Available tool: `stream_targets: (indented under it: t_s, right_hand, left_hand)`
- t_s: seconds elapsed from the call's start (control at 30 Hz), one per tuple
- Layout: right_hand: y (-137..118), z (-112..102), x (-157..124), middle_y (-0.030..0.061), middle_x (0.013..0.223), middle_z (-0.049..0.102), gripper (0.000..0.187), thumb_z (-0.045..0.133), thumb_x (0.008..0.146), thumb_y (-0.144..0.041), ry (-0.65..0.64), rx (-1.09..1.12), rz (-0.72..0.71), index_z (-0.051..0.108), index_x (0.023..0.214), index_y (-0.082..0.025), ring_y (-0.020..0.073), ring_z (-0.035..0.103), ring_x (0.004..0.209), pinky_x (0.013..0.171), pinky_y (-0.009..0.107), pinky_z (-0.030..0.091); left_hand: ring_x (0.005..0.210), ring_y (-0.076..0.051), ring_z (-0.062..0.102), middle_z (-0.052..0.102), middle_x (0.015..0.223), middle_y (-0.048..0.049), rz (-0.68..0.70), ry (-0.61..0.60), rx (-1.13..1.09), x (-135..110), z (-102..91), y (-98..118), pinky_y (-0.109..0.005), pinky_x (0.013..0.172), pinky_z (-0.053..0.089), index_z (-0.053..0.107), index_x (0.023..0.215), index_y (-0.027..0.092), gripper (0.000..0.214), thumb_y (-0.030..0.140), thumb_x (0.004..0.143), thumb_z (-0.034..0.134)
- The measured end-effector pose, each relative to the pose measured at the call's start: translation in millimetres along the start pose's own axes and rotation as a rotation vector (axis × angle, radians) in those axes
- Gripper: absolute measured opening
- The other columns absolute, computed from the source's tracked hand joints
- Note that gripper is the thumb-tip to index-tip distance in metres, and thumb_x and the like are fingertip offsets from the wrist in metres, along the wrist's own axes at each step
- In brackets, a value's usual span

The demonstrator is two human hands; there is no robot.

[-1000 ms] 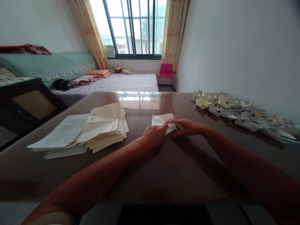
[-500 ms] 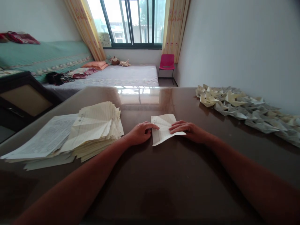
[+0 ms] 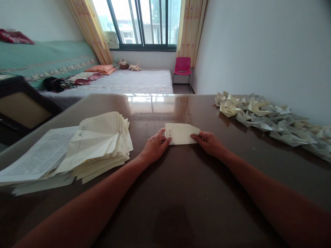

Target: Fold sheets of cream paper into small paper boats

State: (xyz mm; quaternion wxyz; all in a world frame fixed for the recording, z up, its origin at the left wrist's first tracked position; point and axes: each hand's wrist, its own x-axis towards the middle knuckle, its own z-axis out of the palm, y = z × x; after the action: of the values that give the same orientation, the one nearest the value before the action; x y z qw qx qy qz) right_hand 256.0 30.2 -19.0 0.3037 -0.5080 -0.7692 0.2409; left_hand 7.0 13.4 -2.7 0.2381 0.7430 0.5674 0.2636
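A folded sheet of lined, cream paper (image 3: pixel 181 134) is held between my two hands over the middle of the brown table (image 3: pixel 181 179). My left hand (image 3: pixel 156 144) pinches its left end, thumb in front, beside some printed characters. At the other end my right hand (image 3: pixel 208 140) grips the paper with the thumb on its near face; the fingers behind are partly hidden. Left of my left arm lies a thick stack of cream lined paper (image 3: pixel 103 144), its top sheet creased. Printed white sheets (image 3: pixel 41 155) lie partly under that stack.
Many folded paper shapes (image 3: pixel 261 113) in cream and grey line the table's right side by the wall. Beyond the far edge are a bed (image 3: pixel 144 79) and a pink chair (image 3: pixel 182 66). A dark cabinet (image 3: pixel 23 103) stands at the left.
The paper lay open and creased under my fingers; now it is a narrower folded strip, gripped at both ends. My hands have turned to pinch it. The view has shifted slightly.
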Motion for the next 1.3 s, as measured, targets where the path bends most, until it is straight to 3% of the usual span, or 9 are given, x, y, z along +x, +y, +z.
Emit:
stream_targets:
  t_s: [0.17, 0.23, 0.37, 0.5, 0.63, 0.93, 1.03, 1.2, 1.3]
  right_hand:
    - [-1.9, 7.5, 9.0, -0.0003, 0.071, 0.062, 0.032, 0.056, 0.084, -0.042, 0.126, -0.146, 0.048, 0.064, 0.101, -0.016, 0.0144, 0.054, 0.063, 0.063, 0.025, 0.041]
    - [-3.9, 9.3, 10.4, 0.0002, 0.075, 0.064, 0.039, 0.059, 0.082, -0.037, 0.147, -0.176, 0.067, 0.058, 0.115, -0.017, 0.0149, 0.057, 0.065, 0.065, 0.025, 0.042]
    - [-7.2, 11.3, 10.3, -0.0010, 0.076, 0.065, 0.046, 0.059, 0.081, -0.031, 0.149, -0.191, 0.060, 0.052, 0.126, -0.020, 0.0138, 0.058, 0.062, 0.065, 0.025, 0.043]
    - [-8.0, 12.4, 9.7, -0.0011, 0.072, 0.064, 0.031, 0.057, 0.082, -0.031, 0.153, -0.242, 0.053, 0.062, 0.112, -0.024, 0.0142, 0.057, 0.062, 0.064, 0.025, 0.042]
    - [-7.9, 13.3, 9.6, 0.0008, 0.087, 0.070, 0.017, 0.055, 0.083, -0.029, 0.151, -0.273, 0.026, 0.069, 0.092, -0.024, 0.0149, 0.059, 0.069, 0.067, 0.026, 0.043]
    - [-7.3, 13.6, 11.7, 0.0017, 0.091, 0.069, 0.019, 0.056, 0.083, -0.030, 0.159, -0.363, 0.030, 0.072, 0.092, -0.025, 0.0163, 0.061, 0.077, 0.067, 0.026, 0.041]
    - [-6.8, 14.1, 12.6, 0.0011, 0.091, 0.068, 0.019, 0.055, 0.084, -0.033, 0.153, -0.407, 0.037, 0.072, 0.093, -0.027, 0.0160, 0.060, 0.075, 0.063, 0.026, 0.039]
    - [-7.0, 15.2, 12.8, 0.0001, 0.089, 0.067, 0.020, 0.053, 0.087, -0.034, 0.145, -0.444, 0.035, 0.071, 0.095, -0.028, 0.0153, 0.060, 0.074, 0.062, 0.026, 0.037]
    - [-6.3, 15.0, 12.6, 0.0005, 0.088, 0.066, 0.020, 0.053, 0.087, -0.034, 0.145, -0.449, 0.032, 0.070, 0.095, -0.028, 0.0149, 0.059, 0.073, 0.062, 0.025, 0.038]
  left_hand:
    - [0.074, -0.016, 0.062, 0.067, 0.078, 0.0017, 0.012, 0.082, 0.038, 2.5, 4.4, -2.3, -0.029, 0.075, 0.046, 0.015, 0.149, 0.020, 0.072, 0.034, 0.089, 0.050]
    - [0.071, -0.015, 0.060, 0.065, 0.079, 0.0021, 0.048, 0.091, 0.098, 1.4, 5.7, -3.2, -0.028, 0.072, 0.046, 0.026, 0.147, 0.027, 0.062, 0.034, 0.090, 0.049]
    - [0.088, -0.019, 0.058, 0.066, 0.092, -0.0005, 0.124, 0.100, 0.304, -2.5, 5.9, -1.3, -0.028, 0.072, 0.046, 0.061, 0.120, 0.037, 0.032, 0.039, 0.093, 0.043]
    - [0.096, -0.022, 0.052, 0.064, 0.090, -0.0028, 0.178, 0.088, 0.486, -4.5, 5.4, 1.0, -0.028, 0.066, 0.044, 0.060, 0.121, 0.038, 0.034, 0.042, 0.095, 0.038]
    - [0.094, -0.023, 0.049, 0.061, 0.090, -0.0050, 0.212, 0.093, 0.601, -3.9, 7.5, 1.3, -0.028, 0.064, 0.043, 0.058, 0.123, 0.036, 0.036, 0.041, 0.096, 0.035]
    - [0.092, -0.025, 0.049, 0.058, 0.089, -0.0072, 0.264, 0.098, 0.701, -3.6, 7.9, 2.0, -0.033, 0.067, 0.046, 0.063, 0.115, 0.032, 0.034, 0.042, 0.095, 0.036]
    - [0.100, -0.025, 0.051, 0.060, 0.101, -0.0084, 0.317, 0.123, 0.676, -2.1, 8.5, -0.1, -0.037, 0.076, 0.048, 0.063, 0.116, 0.028, 0.033, 0.037, 0.095, 0.040]
    - [0.123, -0.021, 0.046, 0.059, 0.126, -0.0041, 0.623, 0.030, 0.539, 1.2, 14.1, -4.5, -0.035, 0.101, 0.043, 0.059, 0.121, 0.024, 0.032, 0.021, 0.095, 0.041]
    - [0.119, -0.018, 0.052, 0.062, 0.124, -0.0026, 0.626, -0.020, 0.506, 0.4, 16.2, -3.1, -0.031, 0.100, 0.045, 0.059, 0.122, 0.023, 0.033, 0.025, 0.097, 0.037]
